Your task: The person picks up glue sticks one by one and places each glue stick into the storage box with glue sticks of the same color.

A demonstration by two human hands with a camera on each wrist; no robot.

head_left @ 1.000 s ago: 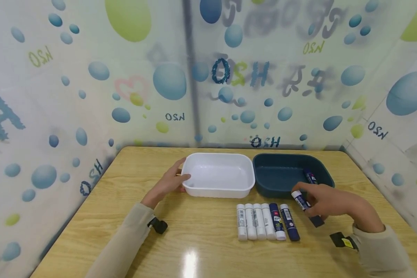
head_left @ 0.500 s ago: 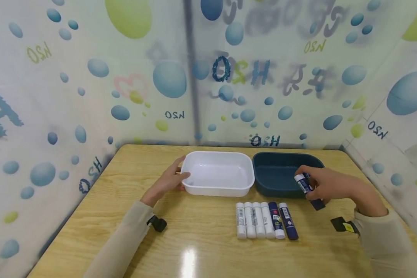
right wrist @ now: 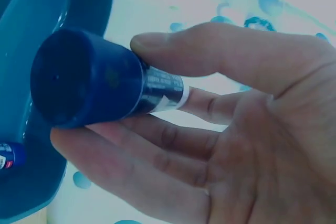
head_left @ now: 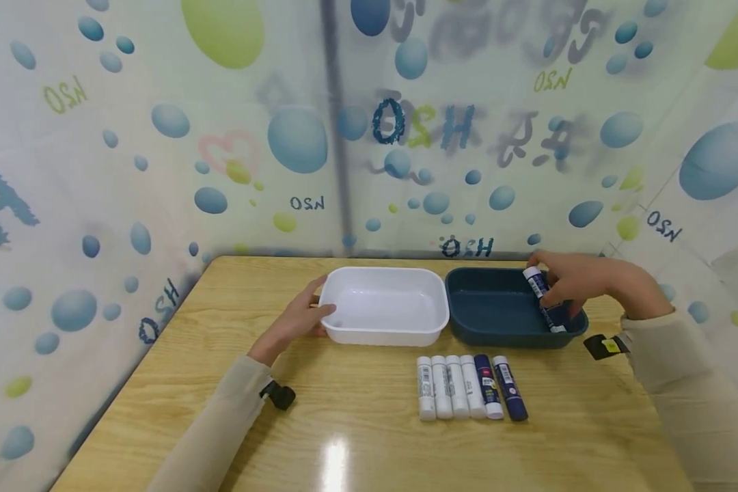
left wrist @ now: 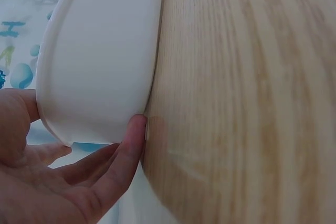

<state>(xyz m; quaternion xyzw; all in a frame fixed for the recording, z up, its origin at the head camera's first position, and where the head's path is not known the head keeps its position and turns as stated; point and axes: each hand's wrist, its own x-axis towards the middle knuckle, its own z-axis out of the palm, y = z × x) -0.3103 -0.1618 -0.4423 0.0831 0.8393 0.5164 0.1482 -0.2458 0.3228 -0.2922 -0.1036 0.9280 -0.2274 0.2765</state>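
My right hand [head_left: 581, 280] pinches a navy glue stick [head_left: 534, 281] with a white end between thumb and fingers, above the right end of the dark teal tray [head_left: 486, 336]. In the right wrist view the navy cap of this glue stick [right wrist: 100, 80] points toward the camera. Another navy glue stick [right wrist: 11, 156] lies inside the tray, partly hidden by my hand in the head view. My left hand [head_left: 295, 321] grips the left end of the white tray [head_left: 381, 337], thumb over the rim. The left wrist view has its fingers [left wrist: 118, 169] against the outer wall.
In front of the trays, several white glue sticks [head_left: 458, 388] lie side by side, with two navy glue sticks [head_left: 510, 387] at the right of the row. The two trays stand end to end on the wooden table [head_left: 252, 437], near the patterned curtain [head_left: 270, 232].
My right hand has carried the navy glue stick forward from the tray's front edge to over its right end. The left hand has stayed on the white tray.
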